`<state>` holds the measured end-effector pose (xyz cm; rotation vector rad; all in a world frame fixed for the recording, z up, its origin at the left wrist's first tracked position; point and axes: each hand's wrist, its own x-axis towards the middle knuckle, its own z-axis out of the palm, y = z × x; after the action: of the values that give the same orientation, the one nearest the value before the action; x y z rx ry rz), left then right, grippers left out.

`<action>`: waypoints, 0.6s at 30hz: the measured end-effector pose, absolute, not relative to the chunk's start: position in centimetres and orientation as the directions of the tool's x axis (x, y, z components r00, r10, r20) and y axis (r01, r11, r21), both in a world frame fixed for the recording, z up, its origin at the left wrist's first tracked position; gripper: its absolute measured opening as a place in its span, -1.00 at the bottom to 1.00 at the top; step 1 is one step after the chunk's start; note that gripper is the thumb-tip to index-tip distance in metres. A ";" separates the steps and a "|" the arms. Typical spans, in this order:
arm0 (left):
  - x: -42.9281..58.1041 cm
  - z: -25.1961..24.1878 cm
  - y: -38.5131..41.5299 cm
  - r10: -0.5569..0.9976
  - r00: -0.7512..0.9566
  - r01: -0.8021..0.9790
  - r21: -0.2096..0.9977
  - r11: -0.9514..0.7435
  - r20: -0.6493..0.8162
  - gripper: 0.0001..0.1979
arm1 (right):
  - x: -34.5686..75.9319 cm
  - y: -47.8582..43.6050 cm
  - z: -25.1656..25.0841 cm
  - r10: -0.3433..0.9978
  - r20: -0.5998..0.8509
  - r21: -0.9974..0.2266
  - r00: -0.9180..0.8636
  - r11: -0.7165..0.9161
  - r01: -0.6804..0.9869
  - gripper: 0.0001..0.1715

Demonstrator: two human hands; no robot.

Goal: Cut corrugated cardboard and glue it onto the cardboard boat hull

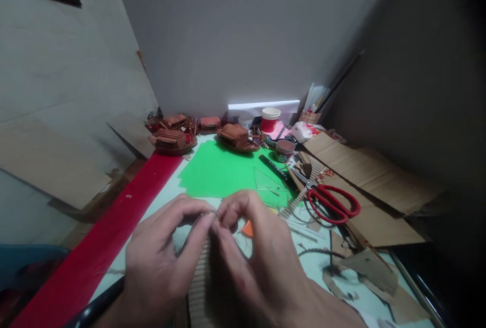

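Note:
My left hand (163, 257) and my right hand (261, 252) meet at their fingertips above the near part of the table. Thumb and index finger of each are pinched together. A thin, dark, cord-like bit shows between them, too small to make out. Below the hands lies a strip of corrugated cardboard (199, 287). Green sheets (212, 168) lie just beyond, and an orange piece (247, 229) shows behind the right fingers.
Red-handled scissors (332, 203), a black marker (273, 167), a brown paint jar (284, 150) and cardboard (372, 171) lie on the right. Brown model boats (235, 138) and a red-and-white cup (270, 120) stand at the back. A red strip (114, 221) runs along the left.

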<state>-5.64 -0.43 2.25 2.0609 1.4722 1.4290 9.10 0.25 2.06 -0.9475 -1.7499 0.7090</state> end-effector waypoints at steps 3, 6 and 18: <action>-5.6 2.1 -0.6 0.820 -0.001 0.596 0.659 -0.459 0.572 -0.87 | 9.0 0.3 2.1 0.853 0.479 -0.795 -0.209 0.522 0.310 -0.89; -5.5 2.0 -0.6 0.817 -0.036 0.585 0.675 -0.450 0.575 -0.88 | 9.0 0.4 2.1 0.866 0.458 -0.801 -0.203 0.501 0.328 -0.96; -6.1 2.3 0.2 0.767 -0.219 0.482 0.751 -0.452 0.603 -0.90 | 8.7 0.6 1.6 0.913 0.104 -0.867 -0.395 0.278 0.414 -0.79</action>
<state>-6.12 0.16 2.30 1.7911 1.4877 1.7283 8.69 0.59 1.61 -1.1895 -1.9374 1.0454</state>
